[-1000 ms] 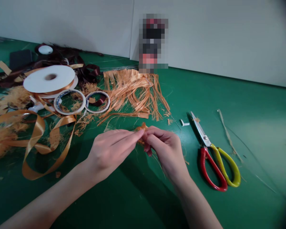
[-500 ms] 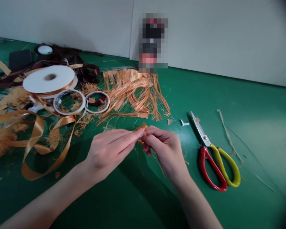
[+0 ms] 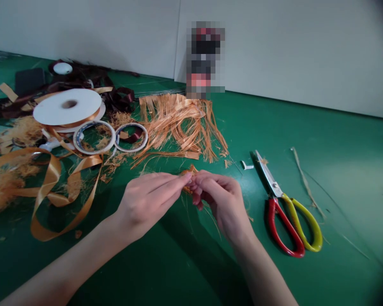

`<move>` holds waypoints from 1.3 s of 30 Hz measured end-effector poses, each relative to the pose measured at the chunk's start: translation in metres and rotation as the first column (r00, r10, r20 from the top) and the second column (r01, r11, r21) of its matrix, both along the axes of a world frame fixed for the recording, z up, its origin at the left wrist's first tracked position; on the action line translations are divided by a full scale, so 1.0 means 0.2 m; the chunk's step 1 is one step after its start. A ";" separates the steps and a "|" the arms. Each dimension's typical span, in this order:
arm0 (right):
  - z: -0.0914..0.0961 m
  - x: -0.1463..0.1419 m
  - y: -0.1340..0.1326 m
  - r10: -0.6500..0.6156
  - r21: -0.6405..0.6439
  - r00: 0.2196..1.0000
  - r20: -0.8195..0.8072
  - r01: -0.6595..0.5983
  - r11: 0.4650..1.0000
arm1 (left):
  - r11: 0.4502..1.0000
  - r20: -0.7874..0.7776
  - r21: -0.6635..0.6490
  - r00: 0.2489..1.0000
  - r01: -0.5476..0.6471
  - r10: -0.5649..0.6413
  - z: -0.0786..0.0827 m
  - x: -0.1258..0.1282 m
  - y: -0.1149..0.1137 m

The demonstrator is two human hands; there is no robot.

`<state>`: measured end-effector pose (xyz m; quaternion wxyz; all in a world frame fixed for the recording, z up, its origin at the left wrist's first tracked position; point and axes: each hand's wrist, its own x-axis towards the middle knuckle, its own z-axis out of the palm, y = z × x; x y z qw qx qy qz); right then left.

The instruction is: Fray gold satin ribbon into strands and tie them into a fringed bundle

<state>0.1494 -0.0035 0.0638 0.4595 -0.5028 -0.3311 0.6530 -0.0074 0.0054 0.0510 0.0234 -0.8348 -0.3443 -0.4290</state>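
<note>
Green table against white wall. Shredded ribbon tuft left of scissors, strands pointing down toward the person. Left hand and right hand pinch it.

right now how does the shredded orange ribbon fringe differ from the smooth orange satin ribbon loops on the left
The shredded orange ribbon fringe is split into thin, frayed strands, while the smooth orange satin ribbon loops remain whole, flat bands. The fringe lies in a tangled heap; the loops curve in wide, open bends. Both share the same orange colour and lie on the green work surface.
</note>
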 end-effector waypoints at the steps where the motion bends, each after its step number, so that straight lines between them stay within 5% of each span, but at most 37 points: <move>1: 0.01 0.00 0.00 -0.001 -0.005 0.999 0.040 0.001 1.000 | 1.000 -0.002 0.003 1.000 0.002 -0.002 0.00 0.00 0.00; 9: 0.01 0.01 0.00 0.055 0.071 0.965 0.258 -0.076 0.995 | 0.997 0.026 -0.032 0.998 0.065 -0.064 -0.01 0.00 -0.01; 25: 0.02 0.02 -0.01 0.081 0.189 0.990 0.116 -0.102 0.977 | 0.980 0.082 -0.198 0.995 -0.036 0.054 0.05 -0.01 -0.02; 34: 0.01 0.02 -0.02 0.085 0.133 0.996 0.034 -0.089 0.987 | 0.992 0.075 -0.121 0.996 -0.046 0.055 0.04 -0.01 -0.01; 39: 0.04 0.02 -0.02 -0.017 0.158 0.963 0.271 -0.027 0.987 | 0.999 0.017 -0.034 1.000 0.003 -0.003 0.04 -0.01 -0.01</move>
